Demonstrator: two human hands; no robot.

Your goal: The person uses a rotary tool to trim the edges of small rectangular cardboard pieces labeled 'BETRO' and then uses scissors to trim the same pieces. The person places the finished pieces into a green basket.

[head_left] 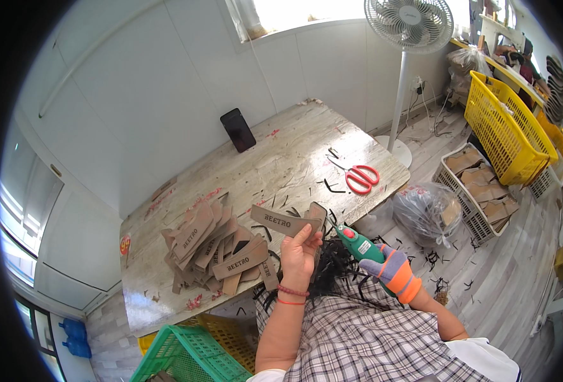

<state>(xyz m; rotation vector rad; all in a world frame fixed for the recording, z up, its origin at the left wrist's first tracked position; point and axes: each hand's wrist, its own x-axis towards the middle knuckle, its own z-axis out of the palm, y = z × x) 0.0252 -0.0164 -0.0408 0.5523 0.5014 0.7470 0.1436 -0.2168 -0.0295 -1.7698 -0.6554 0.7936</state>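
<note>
My bare left hand [299, 258] pinches a flat brown strip with dark lettering [274, 220], holding it over the table's near edge. A second brown piece [318, 211] shows at the same fingertips. In my right hand [394, 274], which wears a grey and orange glove, is a green handheld electric cutter [356, 243] with a red button. Its slim metal tip points toward the strips and sits close to them; I cannot tell whether they touch. Left of my hands lies a loose pile of similar brown strips [195, 239]. Black thin offcuts [333, 268] are heaped on my checked apron [358, 325].
On the worn table [288, 143] lie red-handled scissors [361, 179], with a black phone [237, 130] leaning at the wall. A green basket [189, 353] stands near left. Rightward are a clear plastic bag [428, 213], a crate of brown pieces [450, 181], a yellow basket [507, 130] and a fan [402, 83].
</note>
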